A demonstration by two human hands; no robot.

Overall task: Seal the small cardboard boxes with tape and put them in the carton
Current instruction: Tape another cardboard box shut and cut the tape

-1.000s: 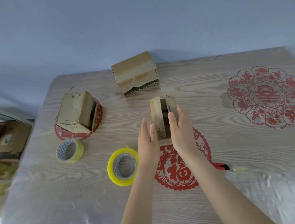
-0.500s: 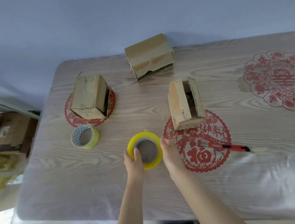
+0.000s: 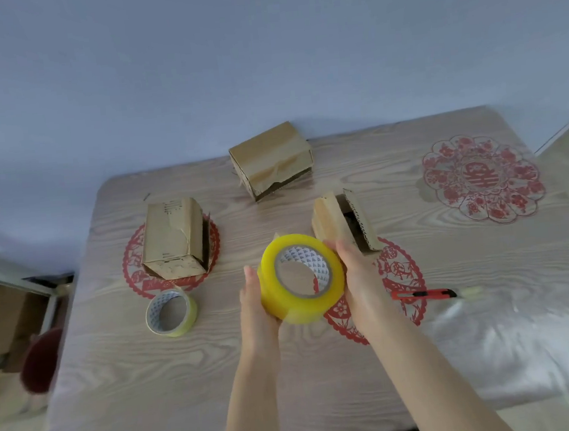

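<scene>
Yellow tape roll [image 3: 301, 279], which lay flat on the table [image 3: 126, 384] half a second ago, is now lifted clear of it at the centre of the frame. The left hand [image 3: 256, 303] cups its left side and the right hand [image 3: 360, 277] clasps its right side, so both grip the roll. Most of their fingers are hidden behind it.

Just behind the right hand, the open small box [image 3: 332, 225] has not moved; its near end is covered by the hand and its inside is too dark to read. At the left edge a brown carton [image 3: 0, 322] is blurred and cut off.

The roll tilts so its hole faces up and toward the viewer. The open box's long axis runs away from the viewer, flaps standing, mouth upward.
</scene>
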